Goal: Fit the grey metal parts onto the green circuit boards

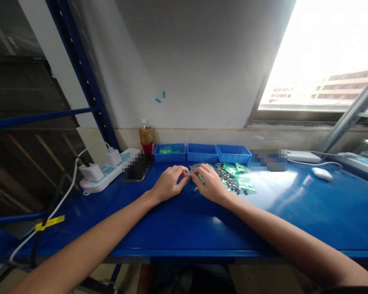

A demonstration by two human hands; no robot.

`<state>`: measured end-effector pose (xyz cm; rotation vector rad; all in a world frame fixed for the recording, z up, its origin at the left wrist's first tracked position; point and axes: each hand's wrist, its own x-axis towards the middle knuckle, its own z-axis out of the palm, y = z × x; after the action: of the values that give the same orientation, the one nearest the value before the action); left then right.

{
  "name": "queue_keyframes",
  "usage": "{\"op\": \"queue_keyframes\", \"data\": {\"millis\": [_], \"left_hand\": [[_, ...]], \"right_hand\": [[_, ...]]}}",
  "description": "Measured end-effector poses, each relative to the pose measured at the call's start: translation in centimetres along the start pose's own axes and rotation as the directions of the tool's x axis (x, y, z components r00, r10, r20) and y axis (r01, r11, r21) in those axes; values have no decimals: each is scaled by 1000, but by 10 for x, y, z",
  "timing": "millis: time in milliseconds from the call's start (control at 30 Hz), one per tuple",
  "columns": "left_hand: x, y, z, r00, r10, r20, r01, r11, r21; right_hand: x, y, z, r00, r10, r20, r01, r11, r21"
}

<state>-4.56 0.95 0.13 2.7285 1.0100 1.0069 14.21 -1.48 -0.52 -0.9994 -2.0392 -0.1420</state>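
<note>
Both hands meet over the middle of the blue table (178, 228), fingertips pinched on one small grey metal piece (189, 174) whose kind is too small to make out. My left hand (171, 181) has it between thumb and fingers from the left. From the right, my right hand (211, 182) pinches the same piece. Just beyond and beside my right hand lies a pile of small metal parts (231, 181), partly hidden by that hand. Green plastic bags (245, 183) lie among and beside these parts.
Three blue bins stand along the wall; the left bin (170, 157) holds green bags. Behind it is a drink bottle (146, 138). A dark phone (138, 169) and a power strip (106, 173) with chargers lie left. A white earbud case (322, 174) and cables are at right.
</note>
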Motion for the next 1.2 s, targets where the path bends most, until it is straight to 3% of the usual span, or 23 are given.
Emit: {"op": "queue_keyframes", "data": {"millis": [500, 1000, 1200], "left_hand": [[0, -1, 1, 998, 27, 64, -26, 1000, -13], [1, 0, -2, 998, -3, 64, 3, 1000, 5], [-1, 2, -1, 1000, 0, 6, 0, 1000, -17]], "right_hand": [[0, -4, -1, 995, 55, 87, -62, 995, 81], [0, -2, 0, 999, -4, 37, 3, 1000, 8], [1, -1, -1, 1000, 7, 25, -7, 1000, 9]]}}
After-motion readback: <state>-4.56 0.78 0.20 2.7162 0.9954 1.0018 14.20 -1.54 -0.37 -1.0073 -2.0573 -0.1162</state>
